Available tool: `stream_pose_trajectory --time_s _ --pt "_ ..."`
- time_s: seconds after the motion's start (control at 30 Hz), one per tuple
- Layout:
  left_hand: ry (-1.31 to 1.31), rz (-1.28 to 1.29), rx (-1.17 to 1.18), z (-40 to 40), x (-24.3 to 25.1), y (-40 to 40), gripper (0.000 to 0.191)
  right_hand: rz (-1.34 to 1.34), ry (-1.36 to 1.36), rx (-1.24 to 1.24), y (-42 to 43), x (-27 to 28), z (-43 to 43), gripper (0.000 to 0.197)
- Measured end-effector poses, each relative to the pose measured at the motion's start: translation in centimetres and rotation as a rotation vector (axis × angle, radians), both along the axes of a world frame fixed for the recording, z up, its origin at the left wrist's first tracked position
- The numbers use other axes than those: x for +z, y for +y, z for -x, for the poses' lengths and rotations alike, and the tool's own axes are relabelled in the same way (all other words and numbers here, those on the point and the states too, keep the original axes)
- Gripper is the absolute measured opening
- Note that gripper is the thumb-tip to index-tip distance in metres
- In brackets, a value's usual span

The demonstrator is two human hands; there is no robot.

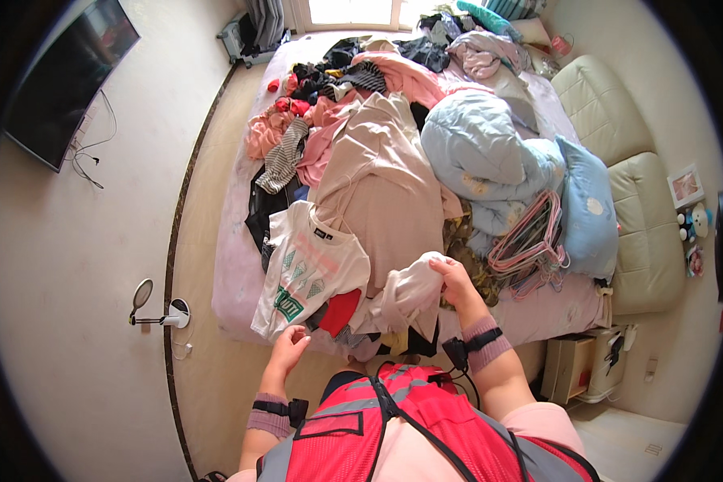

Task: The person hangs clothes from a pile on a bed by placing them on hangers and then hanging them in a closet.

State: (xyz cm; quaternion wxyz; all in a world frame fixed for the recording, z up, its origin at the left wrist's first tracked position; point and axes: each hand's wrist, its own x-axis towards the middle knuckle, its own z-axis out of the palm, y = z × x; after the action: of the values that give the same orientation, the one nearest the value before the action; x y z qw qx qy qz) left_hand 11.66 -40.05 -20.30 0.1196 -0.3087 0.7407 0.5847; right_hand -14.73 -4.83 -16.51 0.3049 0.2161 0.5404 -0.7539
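My right hand (456, 282) grips a crumpled pale pinkish-white garment (406, 296) by its upper edge, above the near edge of the bed. My left hand (289, 349) is just below the hem of a white printed T-shirt (313, 265), its thumb and fingers slightly apart with nothing visible between them. The T-shirt lies spread out, neckline away from me. A red cloth (340, 312) shows beside its lower right side. Beyond lies a large beige garment (385, 181) with thin straps.
A heap of mixed clothes (331, 90) covers the far left of the bed (235, 301). On the right are a light blue quilt (476, 144), a bundle of hangers (527, 247) and a blue pillow (587, 208). A small cabinet (569, 367) stands at the near right.
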Motion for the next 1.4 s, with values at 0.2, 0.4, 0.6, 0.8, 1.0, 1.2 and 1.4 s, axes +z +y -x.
stream_pose_trajectory --time_s 0.2,0.4,0.6,0.8,1.0,1.2,1.4 --pt "0.084 -0.058 -0.096 5.7 4.5 3.4 0.033 0.313 0.331 0.096 2.6 11.5 -0.8 0.025" --pt "0.211 -0.083 -0.216 10.4 9.3 6.2 0.041 0.490 0.506 0.100 5.7 20.7 -2.2 0.035" --pt "0.427 0.074 -0.342 15.1 12.6 9.6 0.062 0.658 0.717 0.078 9.5 24.5 -4.4 0.045" --pt "0.684 0.105 -0.718 18.1 15.9 15.2 0.074 0.675 0.705 -0.009 11.0 25.9 -6.7 0.045" --pt "0.520 -0.341 -0.698 20.1 15.2 16.5 0.013 0.439 0.777 -0.183 12.6 27.8 -7.4 0.041" --pt "0.731 -0.159 -0.427 21.5 20.9 12.2 0.013 0.285 0.789 -0.341 13.3 27.4 -6.7 0.021" --pt "0.834 -0.026 -0.287 22.4 22.1 9.3 0.014 -0.324 0.944 -0.253 12.4 25.8 -5.9 0.013"
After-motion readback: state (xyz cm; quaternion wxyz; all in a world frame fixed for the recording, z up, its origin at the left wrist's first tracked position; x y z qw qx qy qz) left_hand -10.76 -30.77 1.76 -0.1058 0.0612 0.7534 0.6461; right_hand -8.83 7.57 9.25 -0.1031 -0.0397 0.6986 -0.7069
